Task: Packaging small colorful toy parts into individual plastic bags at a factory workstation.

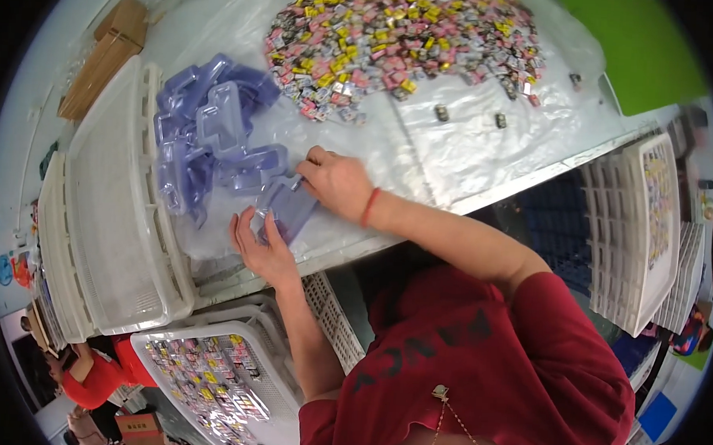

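Observation:
A clear bluish-purple plastic blister tray (pixel 292 213) lies between my hands near the table's front edge. My left hand (pixel 264 252) grips its near left side between thumb and fingers. At the tray's far right corner, my right hand (pixel 338 185) has its fingers pinched together. Whatever its fingertips hold is too small and hidden to name. Just left of the hands is a loose heap of similar plastic blister trays (pixel 220 121). Farther back spreads a big pile of small pink, yellow, black and silver pieces (pixel 396 45).
Clear plastic sheeting (pixel 376 144) covers the table. White plastic crates (pixel 111 204) stand at its left edge, with cardboard (pixel 100 72) behind. Below, a crate of filled packs (pixel 214 383) sits beside my left arm. More stacked crates (pixel 630 234) stand right. A person in red (pixel 99 378) is lower left.

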Available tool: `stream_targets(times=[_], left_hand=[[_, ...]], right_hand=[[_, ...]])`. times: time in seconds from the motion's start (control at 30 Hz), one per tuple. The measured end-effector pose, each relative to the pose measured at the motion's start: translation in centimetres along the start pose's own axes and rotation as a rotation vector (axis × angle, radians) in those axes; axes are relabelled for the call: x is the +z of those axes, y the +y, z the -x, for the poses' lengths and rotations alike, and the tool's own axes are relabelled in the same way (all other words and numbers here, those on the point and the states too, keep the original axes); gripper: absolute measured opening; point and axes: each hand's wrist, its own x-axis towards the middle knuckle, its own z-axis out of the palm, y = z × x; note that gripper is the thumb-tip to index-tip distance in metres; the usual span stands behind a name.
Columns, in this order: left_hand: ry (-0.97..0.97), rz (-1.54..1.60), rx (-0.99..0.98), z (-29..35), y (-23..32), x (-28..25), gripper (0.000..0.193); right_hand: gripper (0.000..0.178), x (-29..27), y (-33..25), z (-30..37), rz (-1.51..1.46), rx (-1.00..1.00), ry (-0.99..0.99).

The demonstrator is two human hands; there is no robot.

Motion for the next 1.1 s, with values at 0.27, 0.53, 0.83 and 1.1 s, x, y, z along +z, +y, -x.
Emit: stream_targets(times=[0.27, 0.53, 0.83, 1.1], left_hand=[[0.015, 0.403, -0.137, -0.6, 5.3, 0.3, 0.031], [-0.525, 0.598, -0.209, 4.1, 14.8, 11.3, 0.037], [-0.540, 0.000, 0.494, 7.0, 18.8, 20.0, 0.033], [-0.527, 0.183, 0.042, 3.4, 18.2, 18.0, 0.018]], right_hand=[[0.022, -4.7, 2.6, 0.8, -0.243, -0.051, 0.174], [0.023, -15.6, 13.8, 10.9, -0.335, 0.429, 0.075], [0.025, -19.0, 20.7, 15.9, 0.018, 0.439, 0.155], [0.019, -21.5, 23.3, 15.7, -0.109, 0.490, 0.199]])
